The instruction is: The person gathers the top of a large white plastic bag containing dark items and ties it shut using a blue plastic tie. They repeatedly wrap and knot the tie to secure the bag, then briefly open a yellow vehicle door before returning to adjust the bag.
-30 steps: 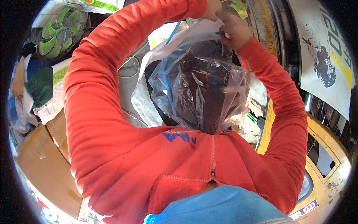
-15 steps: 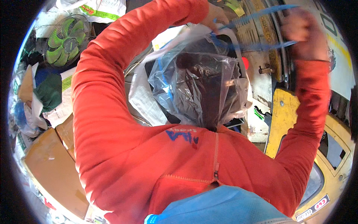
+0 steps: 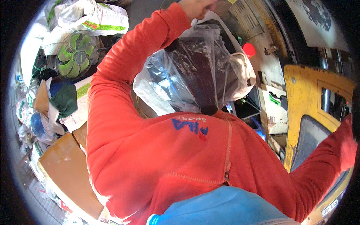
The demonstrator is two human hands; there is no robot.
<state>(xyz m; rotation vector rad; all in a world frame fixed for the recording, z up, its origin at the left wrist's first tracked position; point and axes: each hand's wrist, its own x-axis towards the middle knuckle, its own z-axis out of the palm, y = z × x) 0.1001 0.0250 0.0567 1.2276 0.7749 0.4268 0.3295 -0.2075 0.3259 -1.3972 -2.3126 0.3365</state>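
Swung outward since the earlier frame, from above 2 o'clock to between 3 and 4 o'clock: the right arm in its orange-red sleeve [image 3: 333, 150]. Shifted rightward and lower in the view, too: a fan [image 3: 77, 55] with green blades.

From the left, find a brown panel [image 3: 69, 165] at 8 o'clock and a dark green cloth [image 3: 63, 103] at 9 o'clock. Above them see the fan at 10 o'clock, then printed white packaging [image 3: 107, 18] with green at 11 o'clock.

At 12 o'clock, against the top edge and partly cut off, see the left hand [image 3: 197, 9], fingers curled, just beside the upper rim of a clear plastic bag [image 3: 210, 52]. Cannot tell whether clenched on anything. Find that bag between 12 and 1 o'clock, close above the chest, crumpled around dark contents [image 3: 204, 77], with a white sack [image 3: 152, 97] along the lower left side and a pale rim [image 3: 249, 71] curving along the right.

Farther right, see a red round thing [image 3: 248, 50] between 1 and 2 o'clock, then a yellow panel [image 3: 294, 82] between 2 and 3 o'clock. Cannot tell the state of the right hand, beyond the right edge.
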